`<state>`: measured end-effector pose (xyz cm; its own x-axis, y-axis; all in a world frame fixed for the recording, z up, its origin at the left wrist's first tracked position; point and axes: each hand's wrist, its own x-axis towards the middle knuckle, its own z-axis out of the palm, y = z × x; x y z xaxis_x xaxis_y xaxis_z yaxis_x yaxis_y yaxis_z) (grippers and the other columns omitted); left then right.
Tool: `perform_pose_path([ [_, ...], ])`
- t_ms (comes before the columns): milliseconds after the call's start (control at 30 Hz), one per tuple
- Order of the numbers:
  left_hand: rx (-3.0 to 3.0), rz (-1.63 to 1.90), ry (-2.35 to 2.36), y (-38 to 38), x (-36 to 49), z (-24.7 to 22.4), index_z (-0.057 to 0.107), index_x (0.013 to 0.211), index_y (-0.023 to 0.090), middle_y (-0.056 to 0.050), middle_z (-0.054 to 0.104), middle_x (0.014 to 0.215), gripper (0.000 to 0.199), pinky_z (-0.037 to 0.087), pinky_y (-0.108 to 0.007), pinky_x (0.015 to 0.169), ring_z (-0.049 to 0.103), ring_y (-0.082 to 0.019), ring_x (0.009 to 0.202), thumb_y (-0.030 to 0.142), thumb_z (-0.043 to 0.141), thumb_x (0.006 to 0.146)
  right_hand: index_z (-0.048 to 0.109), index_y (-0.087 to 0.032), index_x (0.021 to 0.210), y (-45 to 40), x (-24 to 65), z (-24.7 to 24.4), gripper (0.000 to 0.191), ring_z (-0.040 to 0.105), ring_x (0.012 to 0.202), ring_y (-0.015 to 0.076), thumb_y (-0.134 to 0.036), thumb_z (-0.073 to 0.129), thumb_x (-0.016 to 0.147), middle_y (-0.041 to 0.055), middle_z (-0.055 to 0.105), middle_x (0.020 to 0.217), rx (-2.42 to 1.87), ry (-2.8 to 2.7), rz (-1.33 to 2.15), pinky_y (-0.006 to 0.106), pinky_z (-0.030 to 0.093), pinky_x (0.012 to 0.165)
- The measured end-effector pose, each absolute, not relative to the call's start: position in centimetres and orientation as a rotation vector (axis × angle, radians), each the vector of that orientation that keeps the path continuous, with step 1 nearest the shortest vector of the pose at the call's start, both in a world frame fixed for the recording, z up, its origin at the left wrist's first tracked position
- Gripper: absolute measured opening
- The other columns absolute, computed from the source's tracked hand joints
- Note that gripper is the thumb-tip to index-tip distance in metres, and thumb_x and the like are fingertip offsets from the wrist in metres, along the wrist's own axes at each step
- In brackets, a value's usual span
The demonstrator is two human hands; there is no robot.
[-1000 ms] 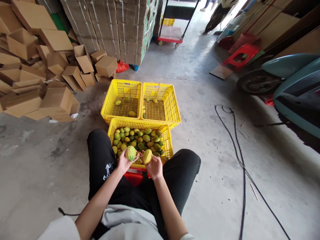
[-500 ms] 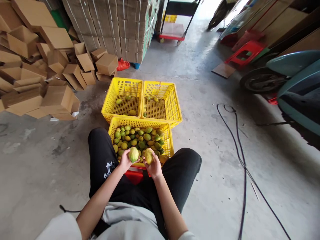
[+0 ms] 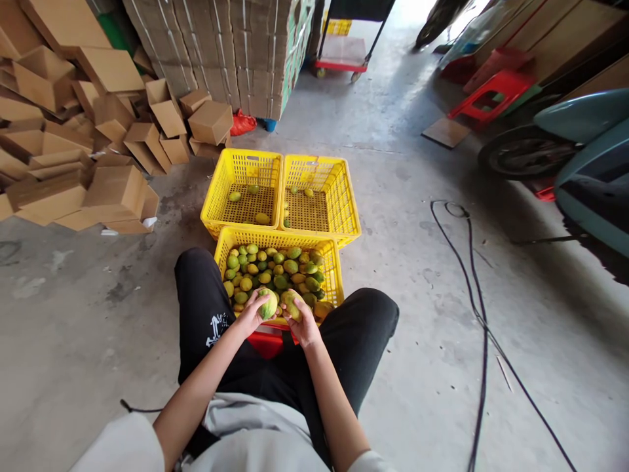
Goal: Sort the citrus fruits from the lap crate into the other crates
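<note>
Left hand point(image 3: 252, 314): A green-and-yellow fruit point(image 3: 268, 305) is held in it, above the near edge of the near crate point(image 3: 335, 269). The fingers are curled, spread only as wide as the fruit.
Right hand point(image 3: 305, 321): A yellowish fruit point(image 3: 291, 305) is clasped in it, with the fingers bent around the side, also above that near edge. It cannot be told whether the two fruits are touched together.
Slipping: Each fruit is round and probably smooth, and it is carried by one hand only. If the grip is loosened, it could be dropped on the crate rim and bruised.
Fruit pile point(image 3: 280, 267): Many fruits are crowded in the near crate. If a fruit is let fall here, others could be knocked, and it could easily be lost among similar ones.
Far left crate point(image 3: 211, 210) and far right crate point(image 3: 350, 203): Only a few fruits are seen in each. Because the floors are mostly bare, a thrown fruit could be rolled or hit hard.
Colour: Green and yellow are mixed on the skins, so one fruit could be mistaken for another.
</note>
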<state>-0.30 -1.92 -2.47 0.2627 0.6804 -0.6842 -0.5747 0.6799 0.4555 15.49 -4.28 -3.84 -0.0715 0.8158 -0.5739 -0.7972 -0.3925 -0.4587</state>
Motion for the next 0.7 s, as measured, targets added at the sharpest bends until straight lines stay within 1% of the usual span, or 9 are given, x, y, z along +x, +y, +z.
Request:
perform_pose_path([
  [100,0.075,0.869,1.001,-1.78,-0.33,-2.52,0.055,0.107,0.021,-0.005,0.068,0.090,0.032,0.058,-0.031,0.057,0.070,-0.020,0.065,0.027,0.072,0.081,0.068,-0.022,0.103,-4.27,15.52,-3.61,0.035,0.068,0.075,0.0152,-0.032,0.080,0.072,0.0018,0.072,0.092,-0.955,-0.011,1.745,0.021,0.054,0.055],
  [167,-0.017,0.899,0.998,-1.57,-0.36,-2.42,0.057,0.104,0.018,-0.006,0.068,0.088,0.019,0.060,-0.036,0.064,0.070,-0.020,0.068,0.028,0.061,0.089,0.067,-0.022,0.103,-4.27,15.60,-3.44,0.038,0.071,0.082,0.0190,-0.036,0.079,0.070,0.0031,0.073,0.094,-0.937,0.030,1.754,0.026,0.058,0.062],
  [233,-0.104,0.949,0.982,-1.35,-0.34,-2.31,0.058,0.105,0.018,-0.006,0.069,0.091,0.016,0.061,-0.041,0.075,0.071,-0.021,0.076,0.024,0.053,0.092,0.066,-0.023,0.101,-4.26,15.67,-3.32,0.040,0.072,0.091,0.0242,-0.036,0.079,0.066,0.0042,0.073,0.095,-0.895,0.053,1.752,0.034,0.061,0.071],
  [300,-0.136,0.992,0.967,-1.24,-0.29,-2.30,0.060,0.108,0.018,-0.007,0.069,0.096,0.018,0.060,-0.044,0.084,0.071,-0.021,0.085,0.020,0.053,0.091,0.065,-0.023,0.099,-4.24,15.66,-3.29,0.039,0.071,0.099,0.0276,-0.035,0.078,0.064,0.0046,0.073,0.094,-0.864,0.045,1.736,0.042,0.062,0.079],
  [400,-0.087,0.975,0.987,-1.38,-0.20,-2.51,0.062,0.103,0.016,-0.008,0.069,0.096,0.017,0.059,-0.043,0.088,0.070,-0.021,0.089,0.019,0.064,0.086,0.064,-0.024,0.103,-4.19,15.55,-3.48,0.041,0.071,0.102,0.0276,-0.035,0.080,0.067,0.0033,0.072,0.094,-0.901,0.016,1.688,0.047,0.061,0.086],
  [467,-0.017,0.940,1.013,-1.59,-0.18,-2.63,0.062,0.097,0.017,-0.006,0.068,0.093,0.019,0.060,-0.042,0.085,0.071,-0.021,0.084,0.020,0.072,0.082,0.063,-0.024,0.108,-4.19,15.47,-3.68,0.047,0.072,0.096,0.0252,-0.035,0.083,0.067,0.0017,0.071,0.091,-0.966,-0.001,1.662,0.044,0.062,0.084],
  [533,0.045,0.898,1.037,-1.77,-0.22,-2.62,0.061,0.097,0.018,-0.005,0.067,0.090,0.024,0.061,-0.040,0.077,0.072,-0.022,0.078,0.024,0.076,0.079,0.062,-0.023,0.109,-4.20,15.41,-3.84,0.050,0.072,0.084,0.0210,-0.034,0.086,0.067,-0.0007,0.069,0.083,-1.015,-0.030,1.660,0.037,0.063,0.074],
  [633,0.098,0.868,1.061,-1.80,-0.35,-2.39,0.063,0.103,0.020,-0.005,0.066,0.089,0.031,0.060,-0.034,0.063,0.073,-0.023,0.071,0.031,0.076,0.078,0.060,-0.025,0.107,-4.27,15.28,-3.83,0.050,0.068,0.069,0.0138,-0.029,0.088,0.065,-0.0039,0.068,0.079,-1.026,-0.069,1.682,0.023,0.057,0.057],
  [700,0.107,0.884,1.068,-1.71,-0.43,-2.25,0.063,0.106,0.020,-0.005,0.067,0.089,0.033,0.057,-0.029,0.056,0.073,-0.023,0.069,0.032,0.075,0.078,0.059,-0.026,0.107,-4.33,15.17,-3.74,0.051,0.067,0.067,0.0119,-0.027,0.088,0.064,-0.0043,0.068,0.081,-1.015,-0.089,1.700,0.020,0.053,0.054],
])
